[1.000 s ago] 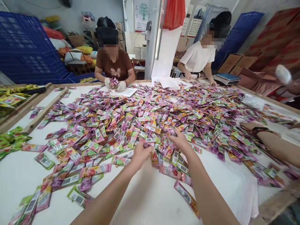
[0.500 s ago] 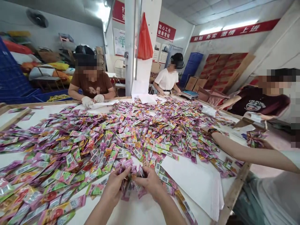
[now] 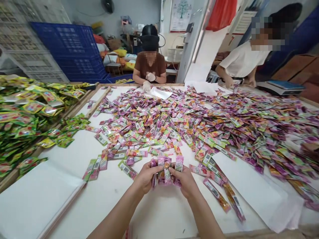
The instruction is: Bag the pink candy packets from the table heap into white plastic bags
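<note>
pink foil sachets (image 3: pixel 166 171), glossy and barcoded, stand in a loose bunch that i pinch between my left hand (image 3: pixel 147 177) and right hand (image 3: pixel 183 181), fingers clamped on them.

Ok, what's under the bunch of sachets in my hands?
White table top shows below your left hand and right hand. The patch directly beneath the bunch of sachets is covered by the sachets and your hands, so it cannot be seen.

Sachet print (image 3: pixel 178 167) unreadable, green pile (image 3: pixel 20 122) cut off
</note>
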{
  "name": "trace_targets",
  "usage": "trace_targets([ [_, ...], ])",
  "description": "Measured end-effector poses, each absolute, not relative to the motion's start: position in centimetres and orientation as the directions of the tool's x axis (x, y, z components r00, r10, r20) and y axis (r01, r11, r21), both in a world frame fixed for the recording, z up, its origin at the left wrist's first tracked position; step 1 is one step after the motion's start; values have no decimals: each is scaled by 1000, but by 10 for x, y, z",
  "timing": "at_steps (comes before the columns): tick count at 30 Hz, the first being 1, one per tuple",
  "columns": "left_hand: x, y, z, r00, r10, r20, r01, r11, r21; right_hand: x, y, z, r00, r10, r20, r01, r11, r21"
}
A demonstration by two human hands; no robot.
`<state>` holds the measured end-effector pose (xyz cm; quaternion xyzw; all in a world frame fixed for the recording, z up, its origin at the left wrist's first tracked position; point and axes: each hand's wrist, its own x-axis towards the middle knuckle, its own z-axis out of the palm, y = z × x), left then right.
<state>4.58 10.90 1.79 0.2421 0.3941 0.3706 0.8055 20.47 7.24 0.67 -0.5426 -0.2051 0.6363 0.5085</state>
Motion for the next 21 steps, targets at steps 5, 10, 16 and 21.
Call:
trace_targets([
  [5,36,92,13,425,776,-465,-414,624,663,159,67,-5,201,894,-401,-108,-387,-916],
  [10,12,79,6,317,777,-545,-464,628,625,130,51,11,-137,975,-173,401,-105,-910],
  [16,-38,79,0,233,765,-600,-631,588,505,202,71,9,-15,998,-60,689,-33,-724],
  [21,-17,51,-5,212,742,-637,-496,643,584,203,61,-11,164,983,-83,677,-173,-715],
])
